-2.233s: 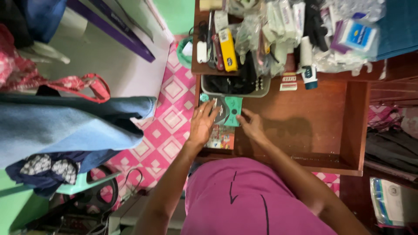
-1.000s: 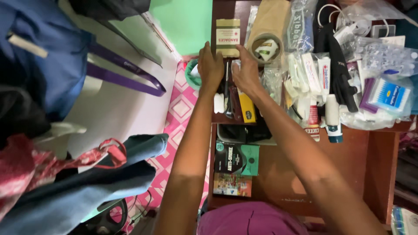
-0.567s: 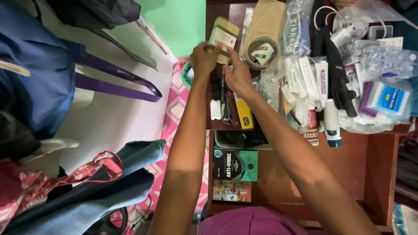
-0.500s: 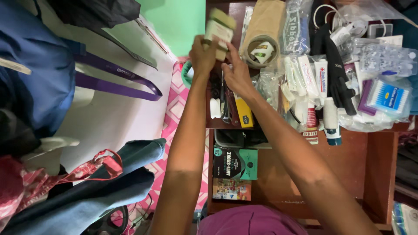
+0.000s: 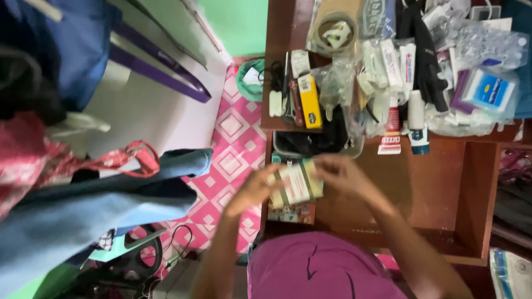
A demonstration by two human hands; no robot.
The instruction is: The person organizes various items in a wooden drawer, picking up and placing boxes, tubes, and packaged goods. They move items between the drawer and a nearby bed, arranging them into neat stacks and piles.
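Both hands, left hand [image 5: 252, 191] and right hand [image 5: 341, 174], pinch the tan bandage box [image 5: 295, 184] at lower centre, now down over the wooden shelf [image 5: 438, 188] from the cluttered top, so it is being relocated.

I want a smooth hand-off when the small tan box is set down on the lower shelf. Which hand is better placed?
Probably the left hand: it grips the tan box at its end, just above the shelf; the right hand only steadies it.
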